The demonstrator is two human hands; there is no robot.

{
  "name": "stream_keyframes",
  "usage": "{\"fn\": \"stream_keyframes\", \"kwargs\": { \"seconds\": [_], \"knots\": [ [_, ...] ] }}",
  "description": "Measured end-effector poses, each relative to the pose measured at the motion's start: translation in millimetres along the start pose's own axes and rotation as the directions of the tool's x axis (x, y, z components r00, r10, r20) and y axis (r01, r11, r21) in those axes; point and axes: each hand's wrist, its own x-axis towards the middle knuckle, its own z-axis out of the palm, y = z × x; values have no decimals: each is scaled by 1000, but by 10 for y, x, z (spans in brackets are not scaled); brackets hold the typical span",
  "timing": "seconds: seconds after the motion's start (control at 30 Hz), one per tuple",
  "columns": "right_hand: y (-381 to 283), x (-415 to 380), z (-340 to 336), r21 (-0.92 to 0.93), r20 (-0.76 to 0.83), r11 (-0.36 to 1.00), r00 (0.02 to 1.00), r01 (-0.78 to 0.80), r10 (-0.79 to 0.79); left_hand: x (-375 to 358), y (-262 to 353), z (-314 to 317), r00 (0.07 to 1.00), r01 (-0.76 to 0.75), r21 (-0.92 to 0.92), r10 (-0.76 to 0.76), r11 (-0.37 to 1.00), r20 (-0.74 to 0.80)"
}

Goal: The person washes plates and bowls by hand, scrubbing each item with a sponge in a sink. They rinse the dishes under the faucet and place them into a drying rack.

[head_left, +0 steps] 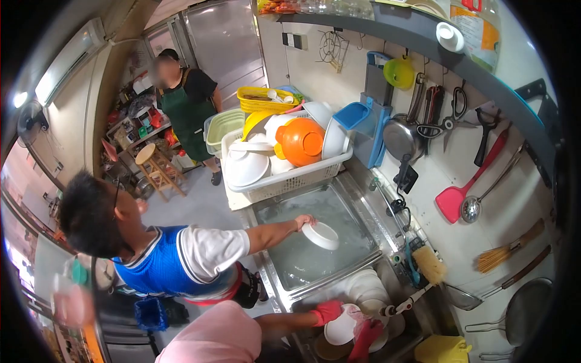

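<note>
Both my hands wear red-pink gloves over the lower sink. My left hand (328, 313) is closed on the edge of a white bowl (340, 328). My right hand (365, 340) is at the bowl's other side, closed on a pale pink cloth (357, 313) that touches the bowl. Stacked white bowls (367, 287) stand in the sink just beyond my hands, beside a faucet (396, 308). Below the bowl lies a brownish round dish (331, 349), partly hidden.
A co-worker in a blue vest (151, 269) holds a white dish (321, 236) over the water-filled sink (284, 272). A white basket (290, 181) of bowls stands beyond. Another person in a green apron (187, 124) stands farther back. Utensils, including a red spatula (449, 204), hang on the wall.
</note>
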Motion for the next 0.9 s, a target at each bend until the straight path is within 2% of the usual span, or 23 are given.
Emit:
{"fn": "stream_keyframes", "kwargs": {
  "seconds": [0.07, 0.17, 0.27, 0.3, 0.37, 0.4, 0.47, 0.53, 0.57, 0.6, 0.63, 0.67, 0.7, 0.73, 0.77, 0.8, 0.83, 0.87, 0.9],
  "knots": [
    [-310, 95, 62, 185, -117, 983, 993, 14, 7, -53, 89, -51, 993, -22, -9, 23, 1000, 112],
    [-251, 192, 264, 100, 180, 974, 966, -203, 183, -85, 277, -52, 998, -7, 34, 5, 999, 67],
    [-574, 74, 397, 509, 122, 860, 986, 36, -113, 0, 287, -21, 996, -90, 175, 87, 980, 24],
    [-389, 103, 457, 497, 120, 867, 987, 32, -105, 9, 294, -28, 992, -127, 168, 126, 978, 14],
    [-395, 181, 449, 547, 154, 831, 988, -100, 18, 66, 297, -78, 978, -203, 159, 208, 966, -13],
    [-477, 228, 406, 608, 220, 755, 966, -245, 137, 115, 280, -60, 977, -208, 165, 214, 964, -17],
    [-698, 270, 301, 700, 393, 504, 863, -505, 319, 189, 225, 11, 975, -215, 175, 222, 961, -18],
    [-664, 239, 301, 694, 529, 369, 785, -618, 322, 171, 268, -52, 969, -247, 217, 243, 945, 45],
    [-569, 230, 405, 661, 578, 382, 763, -645, 289, 191, 330, -70, 963, -270, 229, 257, 935, 85],
    [-352, 230, 555, 628, 625, 399, 738, -668, 254, 218, 262, -35, 950, -311, 372, 287, 874, 121],
    [-414, 191, 403, 526, 655, 597, 736, -606, 170, 263, 172, 14, 936, -351, 504, 316, 789, 156],
    [-571, 172, 283, 363, 662, 838, 746, -406, 74, 263, 119, -8, 931, -365, 469, 322, 804, 172],
    [-771, 195, 137, 123, 667, 987, 745, -106, -3, 248, 122, -32, 923, -384, 429, 359, 818, 142],
    [-869, 186, 68, -66, 671, 993, 741, 94, -26, 148, 436, -383, 928, -353, 267, 298, 897, 225],
    [-918, 203, 56, -166, 670, 973, 743, 158, -6, 240, 323, -224, 921, -345, 284, 264, 895, 287],
    [-782, 250, 72, -131, 666, 987, 745, 96, 16, 174, 343, -279, 930, -275, 23, 260, 961, 261],
    [-634, 288, 83, -96, 663, 995, 748, 33, 39, 229, 193, -185, 909, -399, 151, 370, 904, 190],
    [-571, 297, 17, -50, 667, 989, 742, 136, -68, 271, 161, -180, 915, -359, 157, 314, 920, 253],
    [-489, 311, -81, 55, 739, 997, 674, -61, 1, 215, 53, -150, 910, -416, 42, 415, 909, 14]
  ]
}}
